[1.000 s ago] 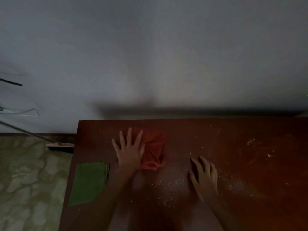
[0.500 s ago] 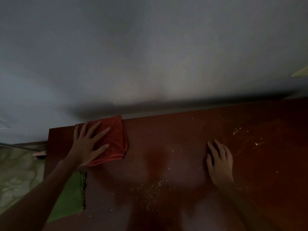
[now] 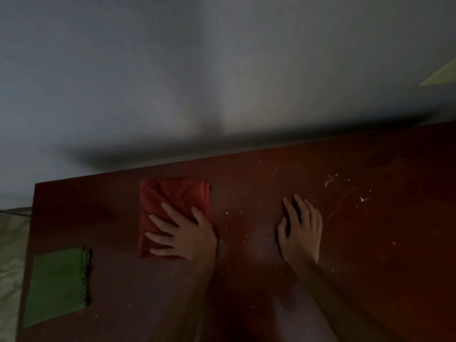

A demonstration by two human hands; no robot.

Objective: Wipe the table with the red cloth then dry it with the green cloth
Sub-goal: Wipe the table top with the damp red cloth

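The red cloth (image 3: 172,206) has slid back from the far left corner toward the middle of the counter (image 3: 370,243). The left hand (image 3: 182,235) lies flat on its near part, fingers spread wide, pressing it down so it rubs the wood. It grips nothing. The right hand (image 3: 301,233) rests flat on the bare counter, fingers straight, likely to steady the body. White crumbs (image 3: 333,180) lie past the right hand, not wiped yet. The green cloth (image 3: 58,285) waits left of the left hand, for drying later.
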